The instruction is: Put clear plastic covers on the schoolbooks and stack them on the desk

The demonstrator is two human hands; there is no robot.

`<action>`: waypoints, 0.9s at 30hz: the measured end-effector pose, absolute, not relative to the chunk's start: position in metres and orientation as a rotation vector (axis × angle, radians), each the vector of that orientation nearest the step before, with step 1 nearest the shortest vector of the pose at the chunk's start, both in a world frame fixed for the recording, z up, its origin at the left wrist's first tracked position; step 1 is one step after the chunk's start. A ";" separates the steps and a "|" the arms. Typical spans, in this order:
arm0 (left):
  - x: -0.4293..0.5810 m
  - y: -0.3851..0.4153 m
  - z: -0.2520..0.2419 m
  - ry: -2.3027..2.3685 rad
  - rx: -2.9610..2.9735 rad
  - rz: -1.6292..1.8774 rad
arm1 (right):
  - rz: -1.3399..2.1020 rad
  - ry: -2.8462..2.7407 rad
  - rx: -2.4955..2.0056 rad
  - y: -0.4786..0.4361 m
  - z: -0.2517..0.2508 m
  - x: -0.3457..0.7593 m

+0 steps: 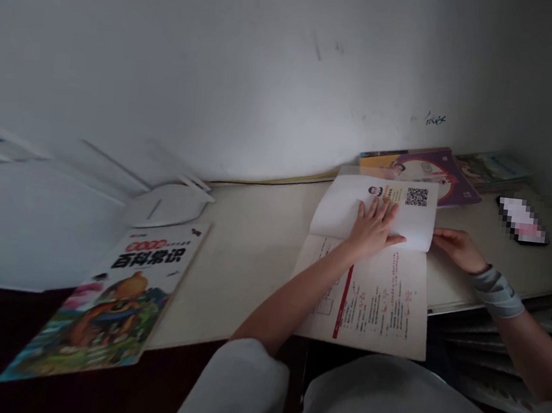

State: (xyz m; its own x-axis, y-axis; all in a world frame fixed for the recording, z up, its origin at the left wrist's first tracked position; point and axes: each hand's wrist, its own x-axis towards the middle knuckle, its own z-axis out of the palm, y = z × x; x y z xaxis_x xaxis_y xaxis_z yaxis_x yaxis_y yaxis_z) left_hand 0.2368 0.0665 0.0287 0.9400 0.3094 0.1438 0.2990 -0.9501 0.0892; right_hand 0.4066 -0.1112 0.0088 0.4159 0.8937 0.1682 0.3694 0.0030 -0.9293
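An open workbook (369, 302) lies in front of me, its lower page full of print with red writing. Its upper page (338, 203) is mostly white, with a QR code and a small cartoon head. My left hand (375, 230) rests flat on this upper page, fingers spread. At the right edge of the same page is my right hand (461, 249), thumb and fingers pinched together on the workbook's edge. A grey band wraps the right wrist.
Behind the workbook, more booklets (457, 176) are stacked against the wall. A phone (524, 221) lies on the table (245, 262) at the right. A colourful book (112, 307) overhangs the left front edge, near a white rounded object (172, 205).
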 end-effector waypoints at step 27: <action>0.098 0.176 0.006 0.665 1.616 0.615 | -0.583 -1.204 -1.951 -0.084 0.014 0.357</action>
State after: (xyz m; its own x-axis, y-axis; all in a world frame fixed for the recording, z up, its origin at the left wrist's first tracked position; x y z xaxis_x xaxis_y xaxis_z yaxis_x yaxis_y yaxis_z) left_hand 0.0976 0.1756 0.0061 0.6948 0.7188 0.0253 0.0811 -0.1133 0.9903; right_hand 0.3566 -0.0840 0.0142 0.4517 0.5468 0.7049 0.8921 -0.2694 -0.3627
